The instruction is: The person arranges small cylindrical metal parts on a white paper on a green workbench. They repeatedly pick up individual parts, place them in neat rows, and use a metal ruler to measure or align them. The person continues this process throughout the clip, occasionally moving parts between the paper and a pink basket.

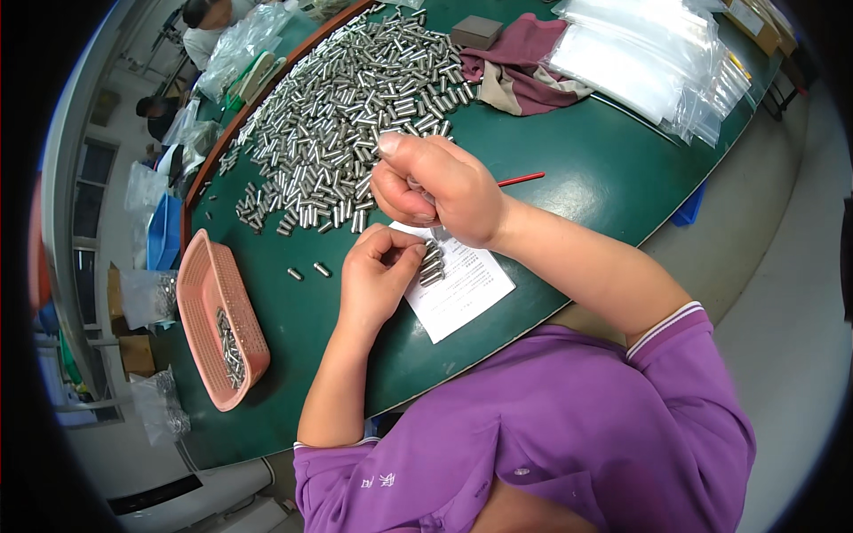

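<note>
My left hand (378, 271) is closed, its thumb and fingertips at the edge of a short row of small shiny metal cylinders (433, 265). That row lies over a printed white sheet (466, 298) on the table. Just above it, my right hand (440, 188) is curled into a fist. A bit of something shiny shows between its fingers, too small to name. Past both hands spreads a large heap of similar metal cylinders (333, 115). Two loose cylinders (322, 269) rest to the left of my left hand.
A pink basket (197, 311) holding some small metal parts stands at the left. A red pen (522, 178) lies right of my fist. Farther back are a maroon cloth (520, 67), a dark block (476, 32) and clear plastic bags (635, 58). A brown raised edge (267, 98) bounds the green table.
</note>
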